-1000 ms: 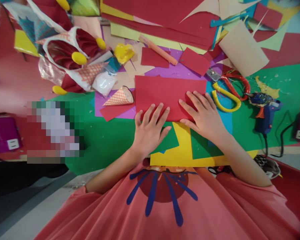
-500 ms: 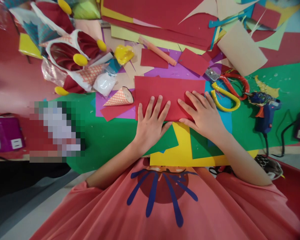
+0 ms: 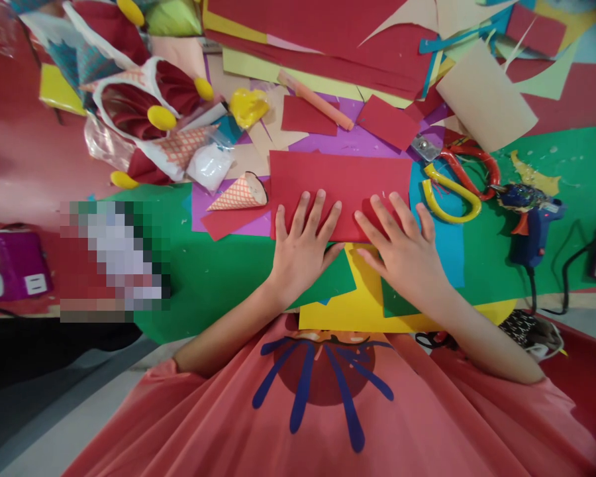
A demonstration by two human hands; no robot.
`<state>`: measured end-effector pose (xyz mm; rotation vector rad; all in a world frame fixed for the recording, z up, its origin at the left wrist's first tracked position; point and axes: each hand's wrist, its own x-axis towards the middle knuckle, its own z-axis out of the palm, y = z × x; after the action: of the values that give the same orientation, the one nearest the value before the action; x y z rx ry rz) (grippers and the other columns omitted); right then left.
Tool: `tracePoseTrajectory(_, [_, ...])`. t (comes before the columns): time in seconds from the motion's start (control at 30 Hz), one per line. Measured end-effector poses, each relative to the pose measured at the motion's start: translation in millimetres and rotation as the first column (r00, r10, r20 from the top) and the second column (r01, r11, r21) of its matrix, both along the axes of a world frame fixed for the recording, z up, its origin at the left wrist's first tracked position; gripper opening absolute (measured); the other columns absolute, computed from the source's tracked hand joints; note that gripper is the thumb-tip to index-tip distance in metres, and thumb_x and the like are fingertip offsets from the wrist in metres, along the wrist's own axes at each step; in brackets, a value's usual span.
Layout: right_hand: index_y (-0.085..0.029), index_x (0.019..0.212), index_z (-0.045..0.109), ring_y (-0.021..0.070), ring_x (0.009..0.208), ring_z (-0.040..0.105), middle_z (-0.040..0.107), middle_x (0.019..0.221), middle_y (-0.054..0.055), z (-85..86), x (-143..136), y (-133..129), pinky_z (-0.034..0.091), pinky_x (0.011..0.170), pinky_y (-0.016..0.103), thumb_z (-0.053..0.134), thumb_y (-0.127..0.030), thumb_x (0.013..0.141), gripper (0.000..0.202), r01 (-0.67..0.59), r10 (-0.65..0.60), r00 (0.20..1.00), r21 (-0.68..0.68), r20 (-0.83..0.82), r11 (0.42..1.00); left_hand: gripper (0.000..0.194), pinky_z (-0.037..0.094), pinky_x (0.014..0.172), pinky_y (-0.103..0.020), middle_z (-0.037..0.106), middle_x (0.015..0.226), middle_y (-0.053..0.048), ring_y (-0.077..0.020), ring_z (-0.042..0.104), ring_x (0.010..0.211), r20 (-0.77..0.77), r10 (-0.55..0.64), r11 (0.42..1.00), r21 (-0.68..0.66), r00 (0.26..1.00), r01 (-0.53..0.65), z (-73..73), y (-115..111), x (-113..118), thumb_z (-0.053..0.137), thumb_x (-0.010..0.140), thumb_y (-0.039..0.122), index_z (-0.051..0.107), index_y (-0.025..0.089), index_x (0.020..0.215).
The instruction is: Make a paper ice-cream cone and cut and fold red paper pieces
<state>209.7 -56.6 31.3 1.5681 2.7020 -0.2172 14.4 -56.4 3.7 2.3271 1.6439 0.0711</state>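
A red paper rectangle [image 3: 340, 179] lies flat in front of me, its near edge under my fingers. My left hand [image 3: 305, 248] presses on its left half, fingers spread and holding nothing. On the right half rests my right hand [image 3: 404, 245], also flat with the fingers apart. Just left of the red paper is a small paper cone [image 3: 238, 192] with an orange lattice pattern. Scissors [image 3: 451, 192] with one red and one yellow handle lie to the right of the paper. Yellow paper [image 3: 362, 291] and green sheets [image 3: 218, 285] spread beneath my wrists.
A blue glue gun [image 3: 531, 235] with a black cord lies at the right. An orange marker [image 3: 318, 99], paper scraps and a beige card [image 3: 487, 96] lie beyond. Red pleated paper pieces with yellow ovals [image 3: 161, 118] stand at the far left, near a pixelated patch.
My right hand has slid slightly toward me and to the right on the red paper, its fingers spreading a little more. My left hand has stayed nearly in place.
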Motion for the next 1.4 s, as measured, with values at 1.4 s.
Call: tracePoseTrajectory(1.4, [-0.017, 0.136, 0.055, 0.0346, 0.14, 0.039, 0.045, 0.148, 0.017, -8.6, -19.2, -30.3, 0.035, 0.111, 0.054, 0.048, -0.024, 0.094, 0.043, -0.05, 0.051, 0.997, 0.029, -0.064, 0.998, 0.052, 0.019, 0.119, -0.062, 0.028, 0.159, -0.008, -0.0296, 0.027, 0.148, 0.052, 0.038, 0.999, -0.017, 0.998, -0.037, 2.8, 0.4, 0.9, 0.035, 0.097, 0.039, 0.031, 0.032, 0.148])
